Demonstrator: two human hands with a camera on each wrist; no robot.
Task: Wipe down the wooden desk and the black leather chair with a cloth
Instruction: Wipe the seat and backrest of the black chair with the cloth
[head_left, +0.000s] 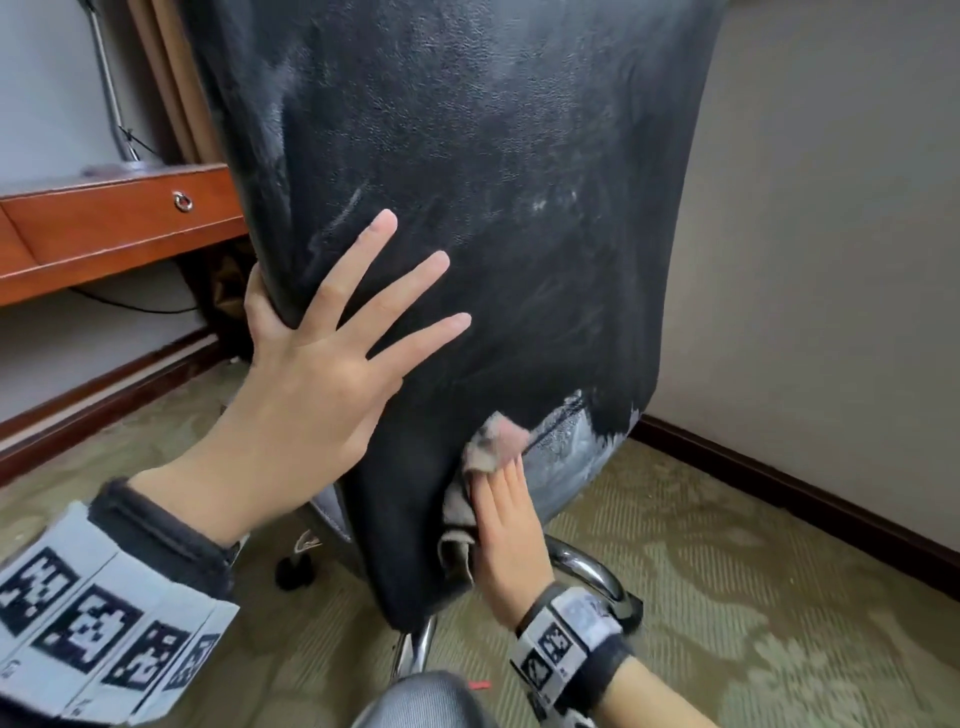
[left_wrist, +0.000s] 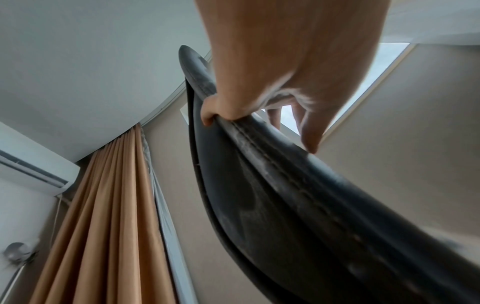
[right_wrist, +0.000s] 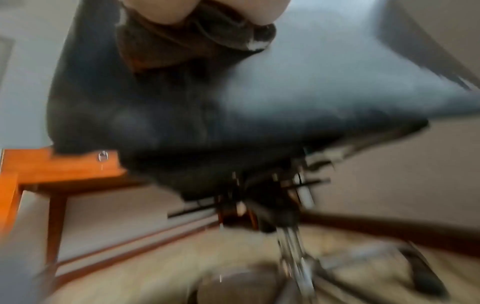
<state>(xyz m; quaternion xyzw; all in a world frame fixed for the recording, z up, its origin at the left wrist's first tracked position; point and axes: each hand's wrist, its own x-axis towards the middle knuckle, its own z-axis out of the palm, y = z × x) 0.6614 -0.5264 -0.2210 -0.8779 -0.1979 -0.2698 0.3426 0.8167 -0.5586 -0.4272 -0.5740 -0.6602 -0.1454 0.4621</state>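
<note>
**Cloth pressed low on the chair back, left hand bracing the edge**

The left hand (head_left: 311, 364) is lying spread on the back of the black leather chair (head_left: 493, 208), its fingers (head_left: 415, 270) fanned wide and straight across the leather while the thumb is hooking round the chair's left edge. The left wrist view is showing that thumb tucked over the stitched seam, with the fingers lying out along the far face.

The right hand (head_left: 511, 535) is pressing the cloth (head_left: 485, 452) against the lower part of the chair back, just beside a pale, dusty patch near the bottom right corner. The cloth is lying under the flat, straight fingers, bunching out past the fingertips at the top and hanging out below the palm on the left. In the right wrist view the cloth (right_wrist: 182, 45) is showing as a dark brownish wad under the hand, but that picture is heavily blurred.

The wooden bench (head_left: 104, 228) is standing at the left behind the chair, with a round metal drawer pull on its front. Both wrists are wearing bands printed with black-and-white square marker patterns; no readable writing is showing on them. The chair's top is cut off by the frame, and its chrome base (head_left: 587, 566) is only partly showing above the patterned carpet.
</note>
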